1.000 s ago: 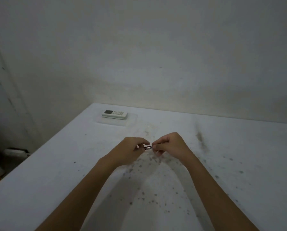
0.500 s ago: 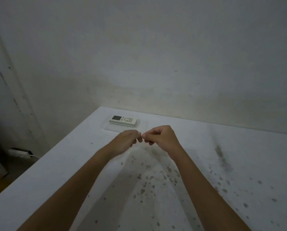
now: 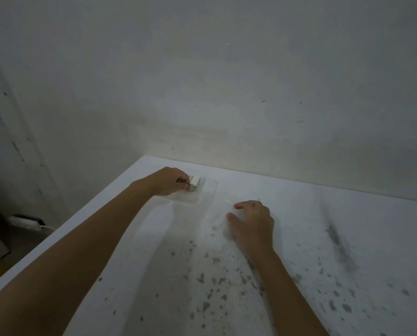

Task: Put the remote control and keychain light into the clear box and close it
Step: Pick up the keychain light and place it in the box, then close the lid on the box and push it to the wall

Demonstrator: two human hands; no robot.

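A shallow clear box (image 3: 208, 190) lies near the far left corner of the white table. The white remote control (image 3: 195, 181) rests inside it, mostly hidden behind my left hand (image 3: 169, 181). That hand reaches over the box with its fingers pinched on the small keychain light (image 3: 190, 188), whose ring hangs just above the box floor beside the remote. My right hand (image 3: 253, 223) hovers over the table to the right of the box, fingers spread and curled, holding nothing. No lid can be made out.
The white table (image 3: 299, 238) is speckled with dark stains at the front and right. A grey wall runs along its far edge. Left of the table the floor drops away, with a white power strip (image 3: 27, 223) lying on it.
Both hands held the keychain light together over the table middle. My left hand has carried it forward over the box. My right hand let go and drew back to the right.
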